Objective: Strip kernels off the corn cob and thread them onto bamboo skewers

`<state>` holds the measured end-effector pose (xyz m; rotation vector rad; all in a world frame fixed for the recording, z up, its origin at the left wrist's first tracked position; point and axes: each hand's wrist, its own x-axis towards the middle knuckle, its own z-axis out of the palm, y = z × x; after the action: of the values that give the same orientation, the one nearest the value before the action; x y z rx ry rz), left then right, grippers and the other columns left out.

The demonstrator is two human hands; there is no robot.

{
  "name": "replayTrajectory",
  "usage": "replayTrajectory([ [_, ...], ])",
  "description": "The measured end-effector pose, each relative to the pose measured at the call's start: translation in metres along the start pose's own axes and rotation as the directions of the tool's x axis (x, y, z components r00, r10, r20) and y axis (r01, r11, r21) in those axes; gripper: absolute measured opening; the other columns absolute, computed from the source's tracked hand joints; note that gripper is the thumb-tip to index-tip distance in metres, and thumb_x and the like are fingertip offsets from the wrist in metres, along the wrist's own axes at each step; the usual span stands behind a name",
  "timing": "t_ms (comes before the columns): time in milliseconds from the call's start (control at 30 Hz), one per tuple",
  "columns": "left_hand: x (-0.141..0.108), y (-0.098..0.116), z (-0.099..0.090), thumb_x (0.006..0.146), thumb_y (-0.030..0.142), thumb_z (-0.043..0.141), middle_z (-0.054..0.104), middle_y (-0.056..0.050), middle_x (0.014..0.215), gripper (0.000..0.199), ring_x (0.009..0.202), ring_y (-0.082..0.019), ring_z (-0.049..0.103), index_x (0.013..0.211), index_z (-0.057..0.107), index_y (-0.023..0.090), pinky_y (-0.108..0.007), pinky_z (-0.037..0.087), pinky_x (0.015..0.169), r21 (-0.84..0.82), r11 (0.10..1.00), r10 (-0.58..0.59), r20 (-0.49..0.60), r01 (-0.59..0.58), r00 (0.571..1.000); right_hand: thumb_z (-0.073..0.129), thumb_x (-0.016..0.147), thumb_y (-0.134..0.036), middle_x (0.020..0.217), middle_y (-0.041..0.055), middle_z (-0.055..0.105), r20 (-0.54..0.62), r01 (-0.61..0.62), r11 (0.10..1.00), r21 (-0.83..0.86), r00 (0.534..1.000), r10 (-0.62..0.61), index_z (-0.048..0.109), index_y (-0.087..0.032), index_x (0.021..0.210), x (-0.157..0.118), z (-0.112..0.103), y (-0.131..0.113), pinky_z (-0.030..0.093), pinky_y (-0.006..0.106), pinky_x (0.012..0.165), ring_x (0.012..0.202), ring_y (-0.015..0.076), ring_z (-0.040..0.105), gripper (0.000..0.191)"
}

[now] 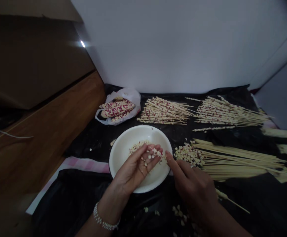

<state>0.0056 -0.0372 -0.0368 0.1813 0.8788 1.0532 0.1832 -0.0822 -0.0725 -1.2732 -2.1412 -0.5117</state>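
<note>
My left hand (140,164) is palm up and cupped over a white bowl (117,144), with pale and purplish corn kernels (154,153) lying in the palm and on the fingers. Close by, above the bowl's right side, my right hand (193,181) is closed, its index fingertip near the left fingers. A wooden skewer (238,205) with kernels threaded on it sticks out behind the right hand, in line with its fingertips; the hand hides its middle. More loose kernels (136,145) lie in the bowl, partly behind my left hand.
A plastic bag (133,95) holds speckled corn cobs (117,108). Behind the bowl lie two piles of kernel-threaded skewers (158,111) (215,112). Bare skewers (242,159) and a kernel heap (189,154) lie right. Black sheeting (84,197) covers the surface; a white wall (173,46) stands behind.
</note>
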Motion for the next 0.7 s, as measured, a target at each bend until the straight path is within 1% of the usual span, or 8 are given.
replayTrajectory([
  [33,-0.0007,0.0037,0.0003,0.08,0.008,0.063,0.071,-0.018,0.112,0.017,0.119,-0.031,0.06,0.096,0.068,0.007,-0.04,0.052,0.1,-0.015,1.0,0.012,0.022,-0.011,1.0,0.043,0.089,0.0,0.073,0.0018,0.064,-0.005,-0.001,1.0,0.005,1.0,0.001,0.056,-0.011,0.131,0.0004,-0.0004,0.0007,0.033,0.03,0.054,0.055,0.0126,0.048,0.046],
  [133,-0.0033,0.0121,0.0003,0.071,-0.008,0.055,0.068,-0.015,0.122,0.043,0.125,-0.029,0.056,0.109,0.067,0.009,-0.038,0.046,0.106,0.036,0.998,0.057,0.09,-0.061,0.994,0.042,0.09,0.0,0.071,0.0016,0.063,0.01,0.006,1.0,0.022,1.0,-0.007,0.056,-0.01,0.131,0.0007,-0.0016,0.0008,0.032,0.03,0.053,0.054,0.0125,0.047,0.044],
  [200,-0.0048,0.0136,-0.0002,0.07,-0.011,0.055,0.067,-0.014,0.125,0.049,0.126,-0.027,0.055,0.112,0.067,0.011,-0.035,0.044,0.108,0.104,0.991,0.07,0.093,-0.08,0.993,0.041,0.09,0.0,0.071,0.0017,0.062,0.026,0.014,0.999,0.032,1.0,-0.015,0.055,-0.009,0.131,0.0003,-0.0017,-0.0002,0.032,0.03,0.053,0.053,0.0124,0.047,0.045],
  [300,-0.0056,0.0116,-0.0012,0.077,-0.004,0.061,0.067,-0.015,0.125,0.038,0.125,-0.026,0.056,0.111,0.068,0.01,-0.032,0.044,0.107,0.163,0.982,0.091,0.061,-0.1,0.994,0.042,0.09,0.0,0.073,0.0018,0.063,0.03,0.021,0.999,0.029,0.999,-0.022,0.055,-0.01,0.132,-0.0006,-0.0005,-0.0015,0.032,0.03,0.054,0.054,0.0126,0.048,0.045],
  [367,-0.0051,0.0098,-0.0023,0.078,0.0,0.064,0.067,-0.015,0.124,0.034,0.123,-0.025,0.057,0.111,0.068,0.011,-0.031,0.045,0.105,0.185,0.975,0.12,0.046,-0.126,0.992,0.043,0.089,0.0,0.073,0.0016,0.063,0.032,0.02,0.999,0.027,0.999,-0.021,0.055,-0.01,0.132,-0.0012,0.0003,-0.0017,0.032,0.03,0.055,0.055,0.0125,0.048,0.046],
  [500,-0.003,0.0073,-0.0051,0.079,0.006,0.069,0.07,-0.013,0.119,0.033,0.119,-0.025,0.061,0.111,0.068,0.014,-0.031,0.049,0.102,0.211,0.962,0.171,0.034,-0.175,0.985,0.043,0.089,0.001,0.075,0.0014,0.064,0.029,0.017,0.999,0.031,0.999,-0.018,0.054,-0.011,0.133,-0.0016,0.0004,-0.0011,0.031,0.03,0.055,0.053,0.0116,0.046,0.047],
  [700,-0.0007,0.0055,-0.0065,0.077,0.012,0.073,0.074,-0.011,0.109,0.023,0.108,-0.023,0.067,0.1,0.069,0.014,-0.031,0.054,0.094,0.241,0.945,0.223,0.015,-0.22,0.975,0.043,0.088,0.001,0.075,0.002,0.064,0.014,0.013,0.999,0.031,1.0,-0.014,0.056,-0.011,0.132,-0.0001,-0.0012,-0.0006,0.031,0.03,0.054,0.055,0.0128,0.046,0.047],
])
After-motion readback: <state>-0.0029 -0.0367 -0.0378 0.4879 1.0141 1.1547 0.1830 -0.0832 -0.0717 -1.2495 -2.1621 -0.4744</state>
